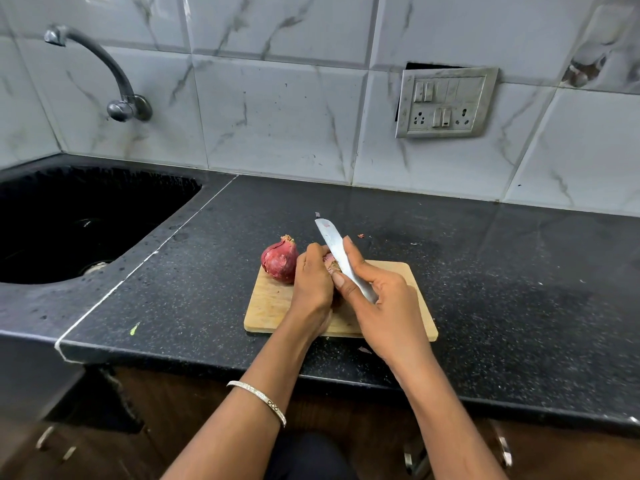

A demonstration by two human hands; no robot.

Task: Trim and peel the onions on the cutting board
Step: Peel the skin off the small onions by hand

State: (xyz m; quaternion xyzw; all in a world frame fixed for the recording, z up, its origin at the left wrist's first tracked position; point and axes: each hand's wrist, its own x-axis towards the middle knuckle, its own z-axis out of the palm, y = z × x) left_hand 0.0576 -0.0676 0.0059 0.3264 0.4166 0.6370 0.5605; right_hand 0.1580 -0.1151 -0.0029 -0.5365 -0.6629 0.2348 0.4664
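— Onions, where are they? 
— One whole red onion (pixel 280 258) sits in its skin at the far left corner of the wooden cutting board (pixel 270 303), just beside the left hand (pixel 313 284). A second onion (pixel 331 264) is held over the board, mostly hidden; only a bit of purplish skin and a brown end show between the two hands.

— And the fingers? 
— The left hand's fingers are curled round that hidden onion. The right hand (pixel 388 306) grips the knife (pixel 337 252) by its lower end, fingers wrapped round it, index finger lying along the blade's side, thumb (pixel 343 284) pressed near the onion's brown end. The blade points up and away, towards the wall.

— Where does the board lie? 
— On the black speckled desk (pixel 485 271), near its front edge. A dark sink (pixel 69 220) is set in well to the left, with a tap (pixel 114 81) on the tiled wall above it. A switch plate (pixel 446 102) hangs on the wall to the right. A bangle (pixel 259 400) circles the left forearm.
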